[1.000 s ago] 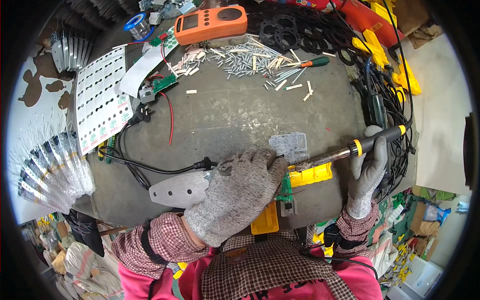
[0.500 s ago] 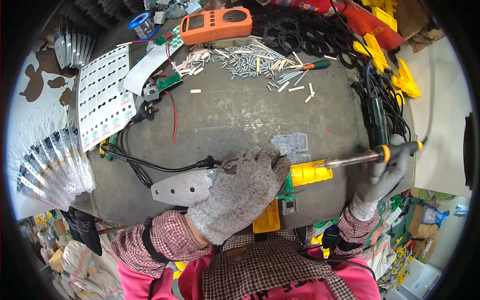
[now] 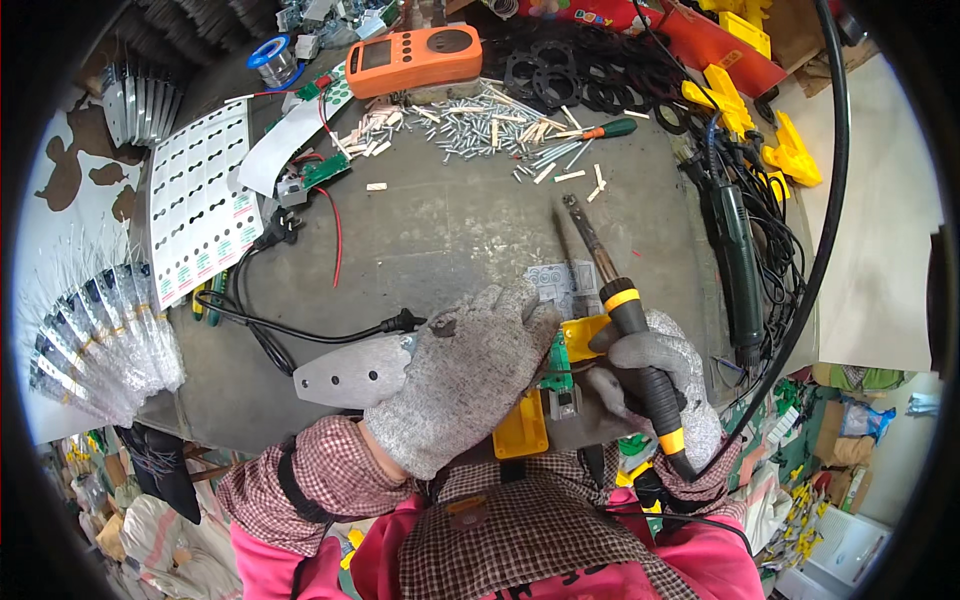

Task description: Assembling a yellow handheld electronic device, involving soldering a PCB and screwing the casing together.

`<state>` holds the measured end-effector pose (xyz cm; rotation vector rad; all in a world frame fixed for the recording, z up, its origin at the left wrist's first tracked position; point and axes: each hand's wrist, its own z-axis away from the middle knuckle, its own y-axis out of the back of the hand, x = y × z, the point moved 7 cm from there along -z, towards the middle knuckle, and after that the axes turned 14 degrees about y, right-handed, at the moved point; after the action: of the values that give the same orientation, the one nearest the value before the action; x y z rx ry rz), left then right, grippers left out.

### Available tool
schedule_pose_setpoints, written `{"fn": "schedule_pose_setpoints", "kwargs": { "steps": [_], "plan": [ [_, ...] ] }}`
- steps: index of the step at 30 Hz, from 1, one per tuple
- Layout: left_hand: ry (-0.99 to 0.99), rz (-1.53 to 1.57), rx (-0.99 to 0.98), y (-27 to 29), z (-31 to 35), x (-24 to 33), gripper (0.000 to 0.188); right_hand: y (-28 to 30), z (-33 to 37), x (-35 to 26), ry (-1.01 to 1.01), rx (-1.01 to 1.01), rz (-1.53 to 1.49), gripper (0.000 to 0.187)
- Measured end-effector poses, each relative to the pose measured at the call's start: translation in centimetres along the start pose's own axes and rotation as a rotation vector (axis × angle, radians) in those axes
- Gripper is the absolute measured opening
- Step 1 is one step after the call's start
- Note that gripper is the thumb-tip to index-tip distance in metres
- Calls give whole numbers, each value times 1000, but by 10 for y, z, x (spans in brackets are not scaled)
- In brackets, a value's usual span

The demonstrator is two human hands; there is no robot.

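Observation:
My right hand, in a grey glove, grips the black handle of a soldering iron with yellow bands. Its metal barrel points away from me, raised over a grey printed piece. My left hand, also gloved, is closed over a grey metal plate with several holes; its fingertips are mostly hidden. Beside the left fingers is a small green circuit board. Yellow plastic shows on both sides of the board: a housing nearer me and a part beyond.
A black plug on a cord lies beyond the plate. Farther back are loose screws, a screwdriver and an orange multimeter. A corded dark tool lies right; the iron's black cable arches there. Sticker sheets lie left.
My right hand has come left and nearer the circuit board. The soldering iron has swung from pointing left to pointing away from me. My left hand stays on the plate.

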<state>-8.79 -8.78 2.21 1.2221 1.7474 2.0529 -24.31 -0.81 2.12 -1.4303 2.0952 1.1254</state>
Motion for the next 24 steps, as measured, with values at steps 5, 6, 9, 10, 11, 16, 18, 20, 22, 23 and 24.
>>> {"fn": "schedule_pose_setpoints", "kwargs": {
  "steps": [5, 6, 9, 10, 11, 16, 18, 20, 22, 23, 24],
  "plan": [
    [-40, -9, 42, 4, 0, 4, 28, 0, 9, 4, -28, -18, -233, 37],
    [-36, -10, 44, 4, 0, 2, 28, -1, 0, -1, 31, 7, -239, 46],
    [-55, -1, 59, 3, 1, 1, 27, -5, -12, -12, 68, 22, -66, 51],
    [-54, 5, 49, 2, 0, 1, 27, -3, -9, -12, 58, 67, -58, 49],
    [-52, 10, 39, 1, -1, 1, 27, -3, -5, -12, 57, 67, -54, 49],
    [-48, 10, 52, 3, 0, 2, 28, 0, -1, -6, -45, 40, -125, 50],
    [-55, 10, 67, 4, 1, 2, 28, -2, -3, -8, -27, 48, -92, 51],
    [-23, 25, 29, 2, 0, 1, 28, -3, -5, -10, -7, 57, -60, 52],
    [-16, 21, 24, 2, 1, 0, 28, -3, -5, -10, -11, 68, -40, 53],
    [-9, 16, 20, 2, 1, -1, 28, -3, -6, -10, -10, 68, -41, 53],
    [-10, 16, 19, 2, 1, 0, 28, -3, -5, -9, -13, 59, -49, 53]
  ]
}}
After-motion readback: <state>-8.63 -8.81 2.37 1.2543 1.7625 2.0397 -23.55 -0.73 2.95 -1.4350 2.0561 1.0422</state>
